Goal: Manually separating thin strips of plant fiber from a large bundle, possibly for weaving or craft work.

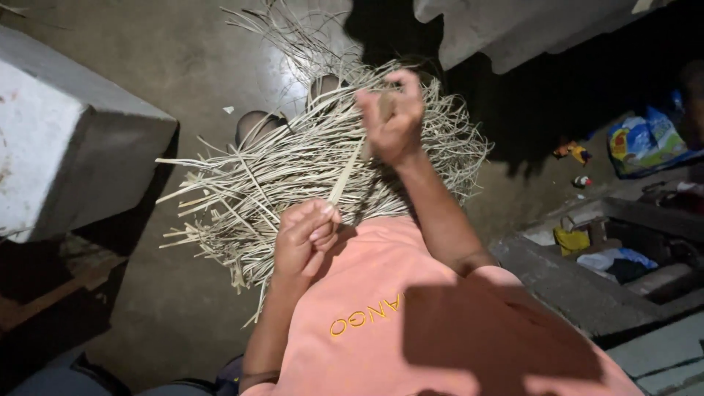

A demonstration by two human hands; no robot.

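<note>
Your left hand (pixel 306 238) is clenched around the lower end of a single pale strip (pixel 345 174), close to your chest over the orange shirt (pixel 396 308). Your right hand (pixel 392 117) pinches the upper end of that same strip, raised above the bundle of dried strips (pixel 293 169), so the strip runs taut between both hands. The bundle lies across your lap and fans out over the floor (pixel 183 73), its loose ends spreading left toward the grey block (pixel 66 132). Two feet (pixel 253 125) show just beyond the bundle. On your right, a concrete ledge (pixel 557 279) with bags and clutter crowds that side. The bare floor ahead and to the left gives open room.
</note>
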